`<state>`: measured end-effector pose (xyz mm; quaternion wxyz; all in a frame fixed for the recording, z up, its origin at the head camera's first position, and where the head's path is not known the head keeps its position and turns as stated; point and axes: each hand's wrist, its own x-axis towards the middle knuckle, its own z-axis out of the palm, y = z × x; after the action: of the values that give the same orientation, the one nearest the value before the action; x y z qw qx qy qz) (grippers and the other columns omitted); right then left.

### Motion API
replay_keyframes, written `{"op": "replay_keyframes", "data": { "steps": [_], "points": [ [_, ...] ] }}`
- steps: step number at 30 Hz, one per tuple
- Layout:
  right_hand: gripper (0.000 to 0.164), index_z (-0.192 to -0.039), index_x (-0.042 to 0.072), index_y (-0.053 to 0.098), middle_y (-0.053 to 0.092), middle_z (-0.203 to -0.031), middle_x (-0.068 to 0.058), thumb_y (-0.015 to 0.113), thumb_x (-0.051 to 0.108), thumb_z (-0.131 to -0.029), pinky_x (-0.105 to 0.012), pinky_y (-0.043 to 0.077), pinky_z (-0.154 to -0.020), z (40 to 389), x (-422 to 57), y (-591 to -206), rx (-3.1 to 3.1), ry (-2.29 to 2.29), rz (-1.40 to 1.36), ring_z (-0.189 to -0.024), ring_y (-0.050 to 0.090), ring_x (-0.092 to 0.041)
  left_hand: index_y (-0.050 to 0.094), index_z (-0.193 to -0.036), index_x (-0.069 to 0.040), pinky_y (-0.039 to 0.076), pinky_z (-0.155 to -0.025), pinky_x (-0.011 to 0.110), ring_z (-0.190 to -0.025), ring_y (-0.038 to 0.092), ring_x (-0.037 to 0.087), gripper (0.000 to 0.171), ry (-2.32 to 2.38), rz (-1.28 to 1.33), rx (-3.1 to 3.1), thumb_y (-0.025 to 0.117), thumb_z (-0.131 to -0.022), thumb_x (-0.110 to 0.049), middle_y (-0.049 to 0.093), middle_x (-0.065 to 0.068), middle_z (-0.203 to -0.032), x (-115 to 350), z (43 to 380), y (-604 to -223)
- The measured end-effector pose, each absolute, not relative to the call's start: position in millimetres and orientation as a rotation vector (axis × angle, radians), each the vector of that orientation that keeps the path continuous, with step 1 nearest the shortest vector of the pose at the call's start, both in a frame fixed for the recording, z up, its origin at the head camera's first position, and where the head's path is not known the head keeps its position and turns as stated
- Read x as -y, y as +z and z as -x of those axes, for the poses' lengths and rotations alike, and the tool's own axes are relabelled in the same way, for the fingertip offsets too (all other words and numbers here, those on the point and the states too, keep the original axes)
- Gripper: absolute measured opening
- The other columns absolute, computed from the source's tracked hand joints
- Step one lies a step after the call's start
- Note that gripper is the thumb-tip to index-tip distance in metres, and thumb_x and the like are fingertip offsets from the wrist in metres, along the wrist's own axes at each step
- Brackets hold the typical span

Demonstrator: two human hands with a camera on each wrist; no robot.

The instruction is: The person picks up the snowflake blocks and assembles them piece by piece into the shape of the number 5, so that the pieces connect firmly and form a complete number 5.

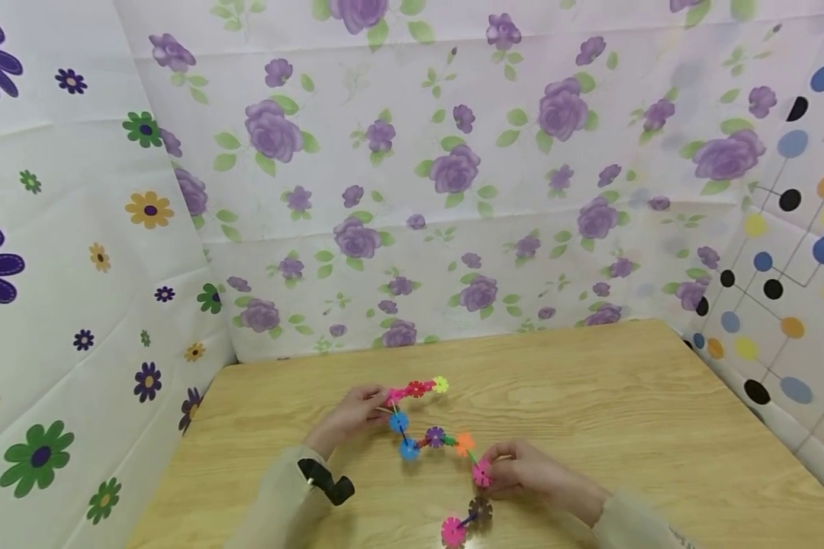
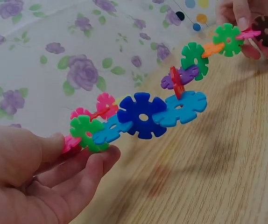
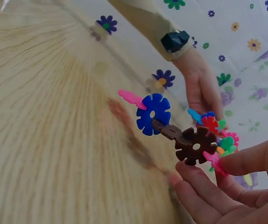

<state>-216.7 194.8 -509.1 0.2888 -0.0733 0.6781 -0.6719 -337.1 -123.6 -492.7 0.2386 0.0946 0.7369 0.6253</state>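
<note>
A chain of notched plastic discs (image 1: 436, 436) in many colours, slotted into one another, stretches between both hands above the table. My left hand (image 1: 353, 415) pinches a pink disc (image 2: 70, 143) between thumb and fingers, beside a green disc (image 2: 85, 132). From there one stretch runs back to a yellow disc (image 1: 441, 384), and another runs through blue discs toward my right hand. My right hand (image 1: 532, 473) pinches a pink disc (image 1: 481, 473) near an orange one. Beyond that grip the tail hangs toward the front, with brown discs (image 3: 185, 151), a dark blue disc (image 3: 145, 123) and a pink end disc (image 1: 453, 532).
The wood-grain table (image 1: 590, 396) lies under both hands. A curtain with purple roses (image 1: 453, 168) stands behind it, a flower-print sheet (image 1: 96, 305) on the left and a dotted sheet (image 1: 796, 305) on the right. A black device (image 1: 326, 480) is strapped on the left wrist.
</note>
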Motion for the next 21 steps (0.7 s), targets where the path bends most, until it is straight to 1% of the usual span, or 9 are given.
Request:
{"op": "replay_keyframes", "data": {
  "steps": [2,4,6,8,10,13,15,18,21],
  "points": [
    [0.026,-0.113,-0.009,0.056,0.068,-0.098,-0.009,0.057,0.008,-0.094,-0.036,0.058,-0.085,214.2,-194.0,-511.9,-1.812,-1.783,0.180,-0.090,0.070,-0.019,0.054,-0.120,0.004,0.057,-0.082,0.031,-0.081,0.066,0.011,0.030,1.715,-0.251,-2.018,0.043,-0.104,-0.020,0.064,0.004,-0.096,119.3,338.4,-495.3],
    [0.025,-0.112,-0.009,0.057,0.068,-0.098,-0.010,0.057,0.009,-0.094,-0.034,0.059,-0.082,212.5,-193.9,-513.6,-1.821,-1.771,0.165,-0.089,0.070,-0.019,0.054,-0.116,0.001,0.055,-0.072,0.027,-0.072,0.062,0.010,0.027,1.719,-0.245,-2.023,0.044,-0.104,-0.021,0.063,0.003,-0.088,115.1,339.7,-497.4],
    [0.025,-0.110,-0.009,0.058,0.069,-0.096,-0.010,0.057,0.010,-0.094,-0.031,0.059,-0.078,211.8,-194.5,-514.5,-1.857,-1.742,0.170,-0.085,0.069,-0.017,0.055,-0.114,0.000,0.048,-0.061,0.025,-0.062,0.054,0.010,0.027,1.734,-0.230,-2.030,0.046,-0.103,-0.022,0.058,0.002,-0.077,110.7,340.9,-499.6],
    [0.023,-0.107,-0.008,0.060,0.069,-0.091,-0.008,0.058,0.011,-0.094,-0.027,0.059,-0.071,212.0,-195.8,-514.6,-1.907,-1.704,0.184,-0.079,0.068,-0.015,0.056,-0.112,0.001,0.042,-0.056,0.024,-0.056,0.045,0.012,0.027,1.739,-0.213,-2.047,0.046,-0.103,-0.022,0.053,0.003,-0.073,106.4,342.0,-501.9],
    [0.021,-0.104,-0.006,0.062,0.068,-0.084,-0.005,0.060,0.012,-0.094,-0.023,0.056,-0.063,212.2,-197.0,-514.8,-1.979,-1.645,0.209,-0.072,0.065,-0.012,0.057,-0.114,0.004,0.041,-0.055,0.023,-0.056,0.045,0.012,0.029,1.734,-0.204,-2.075,0.047,-0.103,-0.020,0.055,0.004,-0.072,102.1,342.6,-504.7],
    [0.017,-0.098,-0.002,0.065,0.065,-0.077,-0.002,0.063,0.014,-0.092,-0.019,0.050,-0.056,212.0,-198.4,-514.8,-2.082,-1.555,0.225,-0.065,0.060,-0.009,0.058,-0.119,0.009,0.049,-0.060,0.020,-0.063,0.057,0.009,0.030,1.731,-0.168,-2.099,0.049,-0.102,-0.014,0.066,0.007,-0.084,96.2,342.4,-508.2],
    [0.015,-0.096,-0.001,0.065,0.064,-0.076,-0.002,0.064,0.014,-0.091,-0.020,0.050,-0.054,211.7,-199.1,-514.9,-2.121,-1.514,0.229,-0.063,0.060,-0.009,0.058,-0.122,0.011,0.053,-0.064,0.019,-0.070,0.063,0.008,0.029,1.744,-0.146,-2.101,0.051,-0.100,-0.008,0.070,0.014,-0.090,93.0,342.5,-509.9],
    [0.013,-0.095,-0.001,0.066,0.066,-0.075,-0.003,0.065,0.012,-0.091,-0.021,0.052,-0.054,211.5,-200.0,-514.9,-2.133,-1.500,0.225,-0.062,0.061,-0.010,0.054,-0.125,0.015,0.055,-0.070,0.021,-0.076,0.066,0.010,0.033,1.776,-0.147,-2.086,0.053,-0.097,0.000,0.069,0.023,-0.101,89.6,342.8,-510.8],
    [0.012,-0.094,-0.002,0.065,0.067,-0.073,-0.004,0.064,0.010,-0.091,-0.021,0.054,-0.054,211.6,-200.2,-514.8,-2.124,-1.514,0.226,-0.060,0.063,-0.010,0.050,-0.130,0.015,0.056,-0.075,0.023,-0.082,0.066,0.011,0.037,1.785,-0.158,-2.102,0.053,-0.096,0.000,0.066,0.025,-0.110,87.6,344.2,-511.0]
  ]
}}
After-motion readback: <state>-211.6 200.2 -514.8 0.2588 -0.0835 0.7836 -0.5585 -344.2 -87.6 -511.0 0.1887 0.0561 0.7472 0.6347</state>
